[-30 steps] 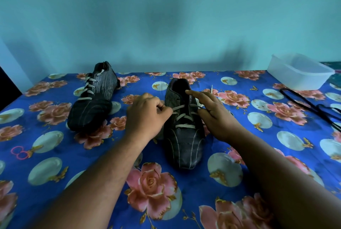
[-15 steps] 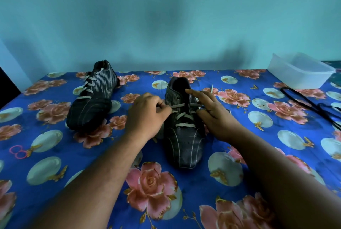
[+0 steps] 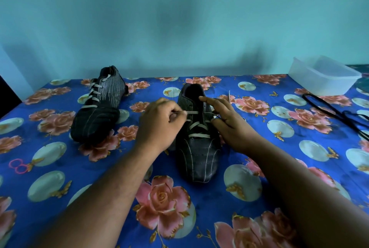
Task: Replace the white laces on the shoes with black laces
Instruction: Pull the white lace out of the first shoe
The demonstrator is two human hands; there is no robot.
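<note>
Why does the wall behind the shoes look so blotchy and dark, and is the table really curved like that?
Head view: dim bluish light, with soft shadows smudging the wall; the wide-angle lens bows the table edges and stretches the forearms. The hands, left and right, and the shoe they work on stay fairly sharp.

Left hand (image 3: 159, 126) pinches the white lace (image 3: 192, 112) of the near shoe (image 3: 196, 153); right hand (image 3: 229, 122) holds its other side. Second shoe (image 3: 99, 106), black laces (image 3: 337, 116) and container (image 3: 323, 77) lie on the floral tabletop (image 3: 50, 167).
</note>
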